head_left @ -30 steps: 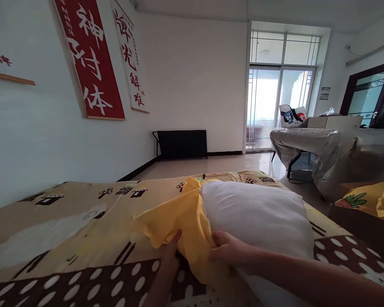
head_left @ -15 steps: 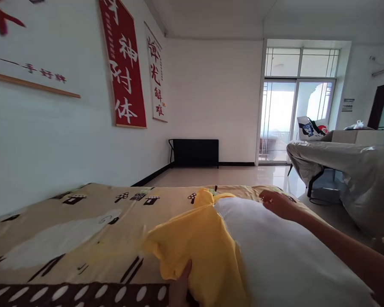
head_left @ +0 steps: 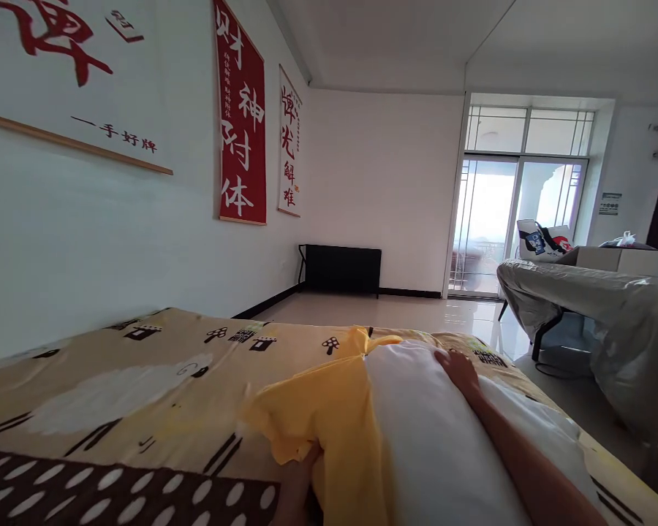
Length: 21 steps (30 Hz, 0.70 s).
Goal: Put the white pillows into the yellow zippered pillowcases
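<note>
Pinching the yellow cover [head_left: 340, 424], your left hand [head_left: 300, 478] has its grip closed on the cloth's near edge, while your right hand [head_left: 461, 371] touches the far end of the white pillow [head_left: 433, 424], its grip too unclear to call. The cover meets the pillow along its left side, both lying on the patterned bedspread [head_left: 153, 424], with plastic-draped furniture [head_left: 575, 281] off to the right.

We see a plain yellow cloth [head_left: 345, 438] at six o'clock, a plain white pillow [head_left: 428, 416] at five.
The bedspread [head_left: 230, 398] is beige, with a brown band [head_left: 118, 491] of white ovals at eight; at eleven we find a red scroll [head_left: 242, 120], white-lettered.
</note>
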Available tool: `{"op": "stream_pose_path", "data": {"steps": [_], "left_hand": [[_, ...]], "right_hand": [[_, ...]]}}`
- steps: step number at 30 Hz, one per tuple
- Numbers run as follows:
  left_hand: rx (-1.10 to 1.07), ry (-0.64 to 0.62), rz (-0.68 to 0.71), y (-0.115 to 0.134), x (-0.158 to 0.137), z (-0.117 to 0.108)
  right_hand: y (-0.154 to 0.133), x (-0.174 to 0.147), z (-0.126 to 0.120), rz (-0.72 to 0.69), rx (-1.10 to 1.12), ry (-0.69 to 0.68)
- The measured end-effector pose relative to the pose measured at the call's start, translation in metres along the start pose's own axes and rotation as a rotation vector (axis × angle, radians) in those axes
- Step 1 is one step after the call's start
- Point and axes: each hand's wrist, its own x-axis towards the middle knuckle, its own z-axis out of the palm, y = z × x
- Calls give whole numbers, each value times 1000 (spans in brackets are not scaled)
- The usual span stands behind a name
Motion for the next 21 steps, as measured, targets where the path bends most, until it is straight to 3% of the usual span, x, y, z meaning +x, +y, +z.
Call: {"op": "stream_pose_path", "data": {"steps": [3, 6, 8, 10, 13, 15, 18, 21], "left_hand": [[200, -177, 26, 6, -10, -2], [346, -318, 108, 35, -29, -10], [427, -270, 274, 67, -42, -15], [400, -125, 503, 101, -49, -15], [244, -13, 780, 141, -49, -2], [136, -39, 819, 153, -43, 10], [116, -172, 651, 146, -33, 20], [201, -176, 511, 129, -29, 18]], "right_hand": [[-21, 0, -56, -108, -36, 216], [-35, -19, -116, -398, -114, 702], [-35, -37, -149, -602, -125, 984], [-26, -56, -170, -750, -102, 1124], [-3, -76, -171, -866, -19, 1104], [14, -85, -153, -897, 9, 972], [27, -91, -122, -962, -120, 711], [17, -92, -107, -968, -289, 569]]}}
